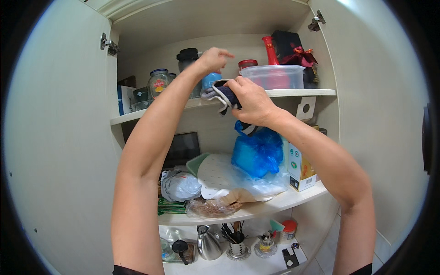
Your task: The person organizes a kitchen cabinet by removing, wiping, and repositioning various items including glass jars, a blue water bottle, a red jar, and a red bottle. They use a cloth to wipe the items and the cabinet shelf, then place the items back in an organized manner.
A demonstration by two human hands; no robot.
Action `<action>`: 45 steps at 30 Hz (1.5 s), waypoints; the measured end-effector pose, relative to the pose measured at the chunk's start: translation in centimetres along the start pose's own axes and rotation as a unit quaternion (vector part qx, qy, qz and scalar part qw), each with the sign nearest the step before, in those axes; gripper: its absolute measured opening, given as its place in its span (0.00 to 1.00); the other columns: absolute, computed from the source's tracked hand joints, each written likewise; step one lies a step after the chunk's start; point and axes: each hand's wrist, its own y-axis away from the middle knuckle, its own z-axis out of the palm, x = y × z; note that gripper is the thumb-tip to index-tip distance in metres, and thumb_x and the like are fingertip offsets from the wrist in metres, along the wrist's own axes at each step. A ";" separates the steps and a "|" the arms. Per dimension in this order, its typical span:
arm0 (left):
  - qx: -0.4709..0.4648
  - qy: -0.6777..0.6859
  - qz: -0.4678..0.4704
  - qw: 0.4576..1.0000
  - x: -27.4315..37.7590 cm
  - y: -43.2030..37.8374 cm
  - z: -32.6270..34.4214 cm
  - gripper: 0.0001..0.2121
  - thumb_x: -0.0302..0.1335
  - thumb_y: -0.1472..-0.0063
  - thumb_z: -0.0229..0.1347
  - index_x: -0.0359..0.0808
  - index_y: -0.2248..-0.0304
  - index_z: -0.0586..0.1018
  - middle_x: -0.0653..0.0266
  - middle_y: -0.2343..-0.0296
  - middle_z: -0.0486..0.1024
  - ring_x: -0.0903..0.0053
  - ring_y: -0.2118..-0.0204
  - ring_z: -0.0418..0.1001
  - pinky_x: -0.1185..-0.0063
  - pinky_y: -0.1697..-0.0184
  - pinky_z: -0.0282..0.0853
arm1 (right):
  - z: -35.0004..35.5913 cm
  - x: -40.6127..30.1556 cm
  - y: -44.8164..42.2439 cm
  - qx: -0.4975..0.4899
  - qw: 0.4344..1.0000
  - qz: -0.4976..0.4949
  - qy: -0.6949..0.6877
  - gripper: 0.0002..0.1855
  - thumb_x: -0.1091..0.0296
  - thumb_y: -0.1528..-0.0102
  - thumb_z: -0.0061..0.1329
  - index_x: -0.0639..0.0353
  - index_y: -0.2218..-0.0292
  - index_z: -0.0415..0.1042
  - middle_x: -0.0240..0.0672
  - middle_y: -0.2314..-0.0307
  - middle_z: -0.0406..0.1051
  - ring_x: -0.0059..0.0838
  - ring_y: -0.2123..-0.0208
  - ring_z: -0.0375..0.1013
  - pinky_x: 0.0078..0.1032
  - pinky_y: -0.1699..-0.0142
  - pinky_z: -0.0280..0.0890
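Note:
My right hand (254,101) grips a bunched dark navy and grey cloth with a pale edge (221,92) at the front edge of the upper shelf (302,92). Part of the cloth hangs below my palm. Higher and to the left, my left hand (213,61) is raised over that shelf, its index finger stretched to the right and nothing visible in it; motion blurs it. Just under it stands a blue object (210,80), partly covered by the cloth. Close by are a dark container with a black lid (187,56), a red-lidded jar (247,63) and a clear plastic box (275,76).
Two open cabinet doors (58,137) (374,103) flank me. A glass jar (158,82) and a red bottle (271,51) stand on the upper shelf. Below are a blue plastic bag (259,151), a carton (299,168) and a grey bag (180,185). A steel jug (208,244) stands lowest.

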 end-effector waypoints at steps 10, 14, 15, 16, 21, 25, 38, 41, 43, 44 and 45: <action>-0.014 -0.121 0.037 0.992 0.2 -2.3 3.9 0.17 0.36 0.49 0.60 0.40 0.59 0.80 0.55 0.68 0.79 0.69 0.66 0.77 0.74 0.61 0.71 | 1.5 -0.7 0.2 0.076 0.996 -0.032 0.031 0.30 0.74 0.66 0.57 0.66 0.59 0.63 0.50 0.64 0.63 0.48 0.58 0.64 0.36 0.52 0.63; 0.010 -0.134 0.056 0.989 0.8 -2.4 4.4 0.13 0.30 0.51 0.62 0.39 0.64 0.82 0.53 0.71 0.79 0.68 0.69 0.78 0.74 0.62 0.72 | 1.4 -0.1 0.6 0.076 0.996 -0.025 0.029 0.31 0.76 0.67 0.57 0.65 0.58 0.61 0.50 0.63 0.63 0.49 0.59 0.64 0.37 0.52 0.63; 0.005 -0.146 0.058 0.988 0.9 -2.2 4.3 0.13 0.29 0.51 0.63 0.38 0.64 0.82 0.52 0.71 0.79 0.68 0.69 0.78 0.74 0.62 0.72 | 1.4 -0.2 0.6 0.079 0.996 -0.027 0.030 0.32 0.76 0.67 0.57 0.65 0.58 0.61 0.50 0.63 0.63 0.49 0.59 0.64 0.37 0.52 0.63; 0.017 -0.141 0.042 0.989 1.1 -2.2 4.3 0.13 0.29 0.52 0.63 0.38 0.64 0.82 0.52 0.71 0.79 0.69 0.70 0.78 0.74 0.63 0.72 | 1.4 -0.2 0.6 0.082 0.996 -0.026 0.030 0.32 0.76 0.67 0.57 0.65 0.58 0.61 0.49 0.64 0.63 0.49 0.59 0.64 0.37 0.53 0.63; 0.043 -0.119 0.005 0.992 2.3 -1.7 4.4 0.14 0.26 0.50 0.63 0.32 0.62 0.81 0.53 0.71 0.79 0.74 0.74 0.77 0.77 0.68 0.73 | 1.4 -0.3 0.7 0.095 0.995 -0.021 0.037 0.31 0.75 0.67 0.57 0.65 0.58 0.62 0.48 0.65 0.63 0.48 0.60 0.64 0.37 0.54 0.63; 0.059 0.064 -0.025 0.996 2.2 -1.3 2.8 0.12 0.24 0.45 0.59 0.29 0.61 0.79 0.55 0.72 0.78 0.72 0.74 0.77 0.76 0.69 0.76 | 1.3 -0.6 0.6 0.087 0.995 -0.022 0.050 0.27 0.72 0.65 0.58 0.64 0.61 0.64 0.48 0.67 0.65 0.45 0.60 0.66 0.36 0.57 0.64; 0.204 0.214 0.034 0.955 0.1 8.9 -7.5 0.12 0.27 0.39 0.52 0.29 0.58 0.76 0.59 0.67 0.76 0.76 0.68 0.75 0.79 0.62 0.75 | 1.8 -0.5 0.6 0.112 0.992 -0.025 0.051 0.26 0.70 0.65 0.59 0.60 0.62 0.66 0.44 0.68 0.65 0.45 0.63 0.67 0.36 0.58 0.64; 0.233 0.215 -0.011 0.948 -1.6 12.0 -8.6 0.11 0.26 0.39 0.52 0.30 0.58 0.76 0.60 0.68 0.77 0.76 0.69 0.76 0.78 0.63 0.75 | 1.5 -0.8 0.6 0.104 0.993 -0.016 0.048 0.27 0.73 0.64 0.58 0.62 0.59 0.65 0.45 0.68 0.64 0.46 0.63 0.66 0.35 0.56 0.64; 0.247 0.208 -0.027 0.946 -2.2 14.0 -8.5 0.11 0.26 0.39 0.52 0.30 0.58 0.77 0.60 0.70 0.78 0.76 0.70 0.76 0.78 0.64 0.75 | 1.4 -0.8 0.6 0.101 0.994 -0.017 0.040 0.27 0.75 0.62 0.57 0.62 0.58 0.64 0.46 0.67 0.64 0.46 0.63 0.66 0.35 0.56 0.64; 0.239 0.211 -0.025 0.948 -2.9 14.6 -8.7 0.10 0.25 0.40 0.52 0.31 0.59 0.78 0.61 0.69 0.78 0.77 0.69 0.76 0.78 0.66 0.75 | 1.3 -0.6 0.6 0.103 0.994 -0.022 0.035 0.27 0.75 0.61 0.56 0.63 0.58 0.64 0.46 0.67 0.64 0.47 0.63 0.66 0.35 0.56 0.64; 0.260 0.172 -0.027 0.950 -3.5 15.4 -8.7 0.10 0.24 0.40 0.53 0.31 0.60 0.78 0.61 0.69 0.78 0.77 0.69 0.76 0.79 0.66 0.75 | 1.5 -0.7 0.4 0.105 0.994 -0.030 0.026 0.26 0.75 0.61 0.56 0.63 0.58 0.64 0.46 0.67 0.64 0.47 0.62 0.66 0.36 0.56 0.63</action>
